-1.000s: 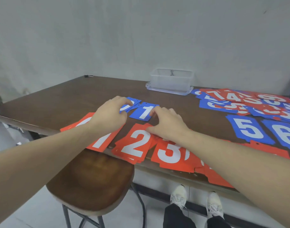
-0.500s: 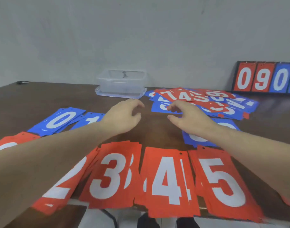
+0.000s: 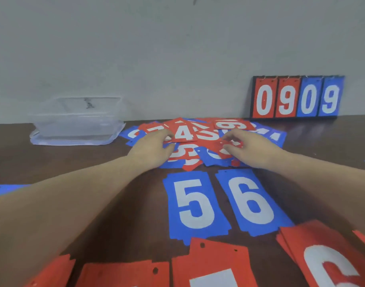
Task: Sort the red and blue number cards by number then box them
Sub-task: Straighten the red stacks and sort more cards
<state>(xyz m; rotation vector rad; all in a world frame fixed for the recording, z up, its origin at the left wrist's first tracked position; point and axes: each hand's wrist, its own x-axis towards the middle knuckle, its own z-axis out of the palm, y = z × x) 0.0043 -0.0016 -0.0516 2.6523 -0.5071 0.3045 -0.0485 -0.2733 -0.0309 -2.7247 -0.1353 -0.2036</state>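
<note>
A mixed heap of red and blue number cards (image 3: 200, 139) lies at the back middle of the brown table (image 3: 74, 162). My left hand (image 3: 154, 149) reaches its left side and pinches the lower left corner of a red 4 card (image 3: 183, 133) on top. On the heap's right side, my right hand (image 3: 249, 149) pinches a small red card (image 3: 232, 144) between finger and thumb. Nearer me lie a blue 5 pile (image 3: 192, 204) and a blue 6 pile (image 3: 249, 201). Red piles (image 3: 214, 266) line the front edge, among them a red 6 (image 3: 330, 264).
A clear plastic box (image 3: 78, 119) stands on its lid at the back left by the wall. At the back right, a flip scoreboard (image 3: 297, 98) showing 0909 leans on the wall. One blue card (image 3: 3, 189) pokes in at the left edge.
My view has swung right and forward, from the low-number piles to the 5 and 6 piles. Both hands have travelled from the blue 0 and 1 cards across to the mixed heap and taken hold of cards.
</note>
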